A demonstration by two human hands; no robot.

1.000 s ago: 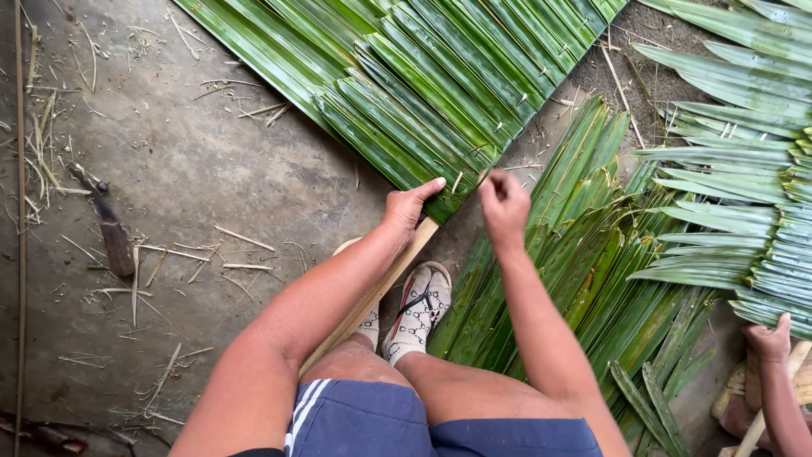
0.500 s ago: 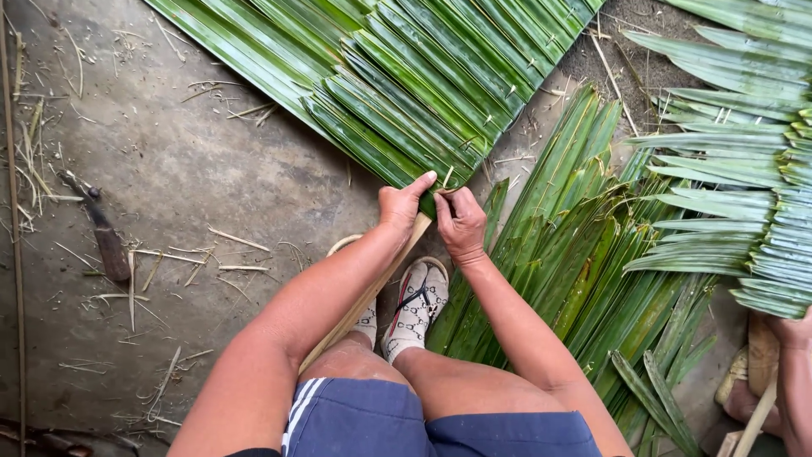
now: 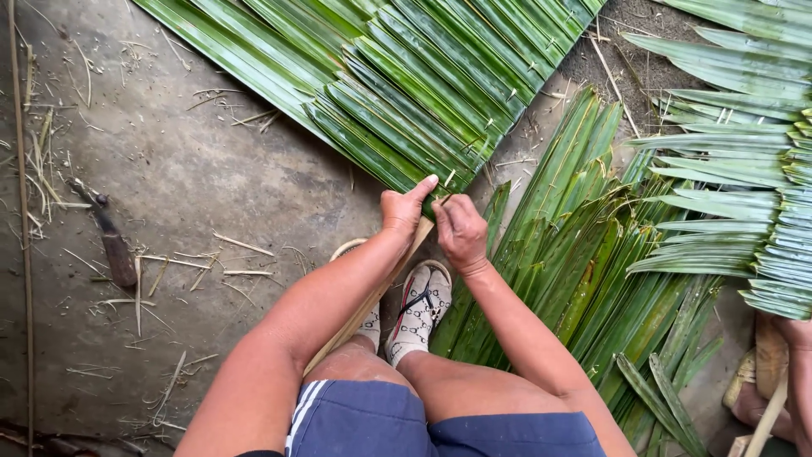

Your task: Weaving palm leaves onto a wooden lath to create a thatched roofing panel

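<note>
Leaf ends meet my hands right at the near corner of the woven palm-leaf panel (image 3: 397,93), which spreads away from me up and to the right across the concrete floor (image 3: 203,186). My left hand (image 3: 403,211) lies flat on that corner, fingers closed together and thumb stretched forward along the last folded leaf, pressing it down onto the bamboo slat (image 3: 372,296). The slat runs on a slant from beside my left knee up to the panel's edge, and the folded leaves sit across it, so the panel's long edge follows the slat's line. My right hand (image 3: 461,230) is just beside the left, almost touching it, fingers curled tight and pinching something thin at the leaf's fold; I cannot make out whether it is a sliver or the leaf tip itself. Both hands sit at the same spot, the right slightly nearer to me.

Loose palm leaves (image 3: 584,245) lie heaped just to the right of my right wrist, their long blades pointing away from me, roughly parallel to the slat. My feet in sandals (image 3: 414,313) rest below the hands. A knife (image 3: 110,237) lies well apart on the floor to the left. Another person's hand (image 3: 795,334) shows at the right edge.
</note>
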